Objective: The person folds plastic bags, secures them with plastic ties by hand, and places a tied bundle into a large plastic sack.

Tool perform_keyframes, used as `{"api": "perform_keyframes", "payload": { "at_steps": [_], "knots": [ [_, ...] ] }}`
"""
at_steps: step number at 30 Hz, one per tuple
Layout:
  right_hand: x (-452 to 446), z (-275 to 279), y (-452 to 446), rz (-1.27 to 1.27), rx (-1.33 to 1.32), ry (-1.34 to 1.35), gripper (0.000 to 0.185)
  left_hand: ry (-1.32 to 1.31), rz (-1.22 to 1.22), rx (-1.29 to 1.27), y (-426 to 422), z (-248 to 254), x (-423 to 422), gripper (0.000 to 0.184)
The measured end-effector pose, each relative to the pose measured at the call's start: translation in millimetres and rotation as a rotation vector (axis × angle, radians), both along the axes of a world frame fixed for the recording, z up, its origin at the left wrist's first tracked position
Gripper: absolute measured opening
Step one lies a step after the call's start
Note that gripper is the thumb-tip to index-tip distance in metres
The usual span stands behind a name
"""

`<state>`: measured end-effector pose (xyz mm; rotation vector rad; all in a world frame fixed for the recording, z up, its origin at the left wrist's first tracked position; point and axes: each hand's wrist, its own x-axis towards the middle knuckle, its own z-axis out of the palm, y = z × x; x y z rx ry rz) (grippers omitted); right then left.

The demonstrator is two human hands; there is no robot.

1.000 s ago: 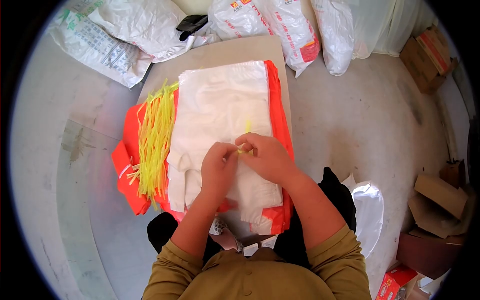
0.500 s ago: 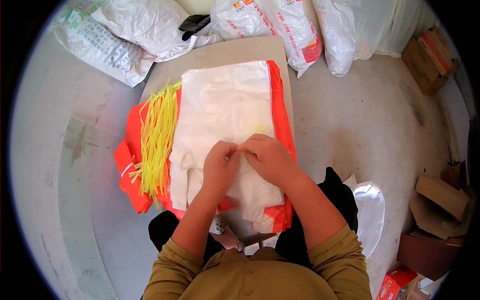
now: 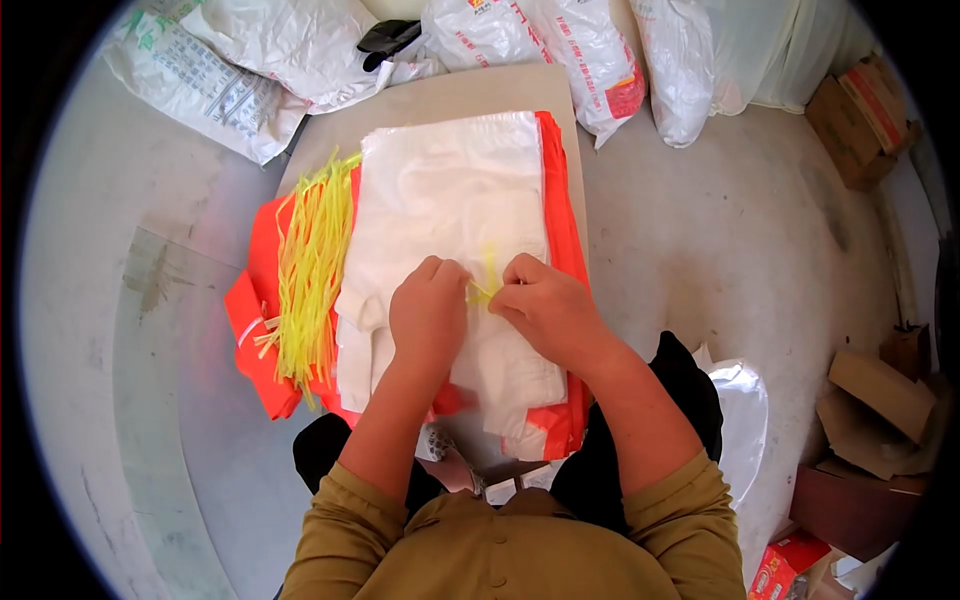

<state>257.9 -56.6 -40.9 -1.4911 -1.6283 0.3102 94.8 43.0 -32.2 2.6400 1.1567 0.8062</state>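
Observation:
My left hand and my right hand are closed in pinches a short way apart, above a stack of white plastic bags. Between them runs a thin yellow plastic strip, its ends held in the fingers. Part of the strip lies blurred on the white bags beyond my hands. Under the white stack, red plastic bags stick out along the right and bottom edges. Left of the stack hangs a bundle of yellow strips, lying over more red bags.
The stack rests on a grey-brown board. Large white printed sacks line the far side, with a black item on one. Cardboard boxes stand at the right, and a glass sheet lies at the left.
My hands have moved apart from touching, opening a gap where the yellow strip now shows. The view has shifted slightly.

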Motion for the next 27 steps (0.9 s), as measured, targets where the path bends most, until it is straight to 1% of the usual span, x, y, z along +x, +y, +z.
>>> {"api": "perform_keyframes", "payload": {
  "at_steps": [2,3,5,8,9,11,15,17,19,21,24,27],
  "knots": [
    [3,0,-3,-0.003,-0.019,-0.017,0.007,0.026,-0.005,-0.017,4,-12,-3,0.01],
    [5,2,-5,-0.011,-0.04,0.026,0.011,0.039,-0.008,-0.025,3,-13,-2,0.014],
    [11,7,-11,-0.031,-0.081,0.111,0.018,-0.108,0.034,-0.187,-2,-8,-3,0.025],
    [21,13,-18,-0.217,-0.21,0.247,0.031,-0.271,0.038,-0.477,-9,-11,-13,0.039],
    [25,12,-19,-0.218,-0.254,0.245,0.033,-0.316,0.03,-0.58,-11,-13,-19,0.043],
    [32,10,-21,-0.216,-0.34,0.238,0.037,-0.318,-0.024,-0.664,-18,-11,-26,0.041],
    [31,1,-25,-0.171,-0.334,0.254,0.039,-0.378,-0.075,-0.818,-30,-14,-30,0.041],
    [31,3,-26,-0.163,-0.336,0.31,0.04,-0.409,-0.053,-0.898,-33,-18,-32,0.042],
    [30,4,-27,-0.163,-0.322,0.309,0.04,-0.433,-0.048,-0.973,-35,-16,-34,0.043],
    [29,7,-26,-0.178,-0.336,0.299,0.041,-0.452,-0.058,-1.047,-38,-8,-37,0.043],
    [28,11,-23,-0.207,-0.369,0.281,0.041,-0.474,0.035,-1.233,-48,13,-38,0.044],
    [27,10,-20,-0.207,-0.376,0.263,0.042,-0.585,0.054,-1.348,-52,12,-37,0.038]
  ]
}}
